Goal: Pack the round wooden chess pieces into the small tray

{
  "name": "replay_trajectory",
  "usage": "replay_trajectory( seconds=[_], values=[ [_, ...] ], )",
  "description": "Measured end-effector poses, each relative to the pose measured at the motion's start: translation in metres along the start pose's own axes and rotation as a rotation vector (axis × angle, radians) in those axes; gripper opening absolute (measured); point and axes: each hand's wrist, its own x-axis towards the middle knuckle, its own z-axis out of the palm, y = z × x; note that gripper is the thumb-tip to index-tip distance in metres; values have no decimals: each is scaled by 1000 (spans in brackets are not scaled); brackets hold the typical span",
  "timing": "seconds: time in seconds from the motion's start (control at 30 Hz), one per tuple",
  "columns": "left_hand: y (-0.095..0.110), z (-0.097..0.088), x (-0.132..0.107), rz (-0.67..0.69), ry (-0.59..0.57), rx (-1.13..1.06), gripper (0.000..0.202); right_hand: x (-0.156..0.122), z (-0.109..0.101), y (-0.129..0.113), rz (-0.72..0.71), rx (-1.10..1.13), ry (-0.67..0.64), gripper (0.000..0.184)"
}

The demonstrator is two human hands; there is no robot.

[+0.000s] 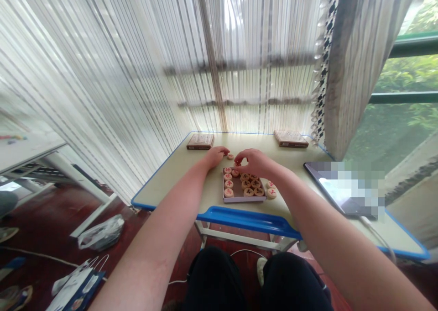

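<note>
A shallow open box (pixel 239 200) on the desk holds round wooden Chinese chess pieces: red-marked ones down its left side, black-marked ones (pixel 255 183) on the right. My right hand (pixel 256 160) is above the box's far edge, thumb and fingers pinched on a Chinese chess piece (pixel 237 164) that they partly cover. Just beyond the box, my left hand (pixel 216 156) rests low over the desk, fingers slightly curved and apart. Close to its fingertips lies another piece (pixel 230 156). Two loose red-marked pieces (pixel 271 193) sit right of the box, under my right forearm.
Flat brown boxes stand at the back left (pixel 200 141) and back right (pixel 290 138) of the desk (pixel 164 183). A tablet (pixel 337 190) with a white cable lies at the right. A blue tray edge (pixel 249 220) runs along the front. Striped curtains (pixel 253 87) hang behind.
</note>
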Motion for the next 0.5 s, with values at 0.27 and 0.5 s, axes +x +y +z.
replay_trajectory(
  seconds=[0.27,0.5],
  values=[
    [2,-1,1,23,-17,60,34,0,14,2,-107,-145,5,22],
    [3,-3,-2,100,-8,72,33,2,16,1,-106,-211,-28,23]
  ],
)
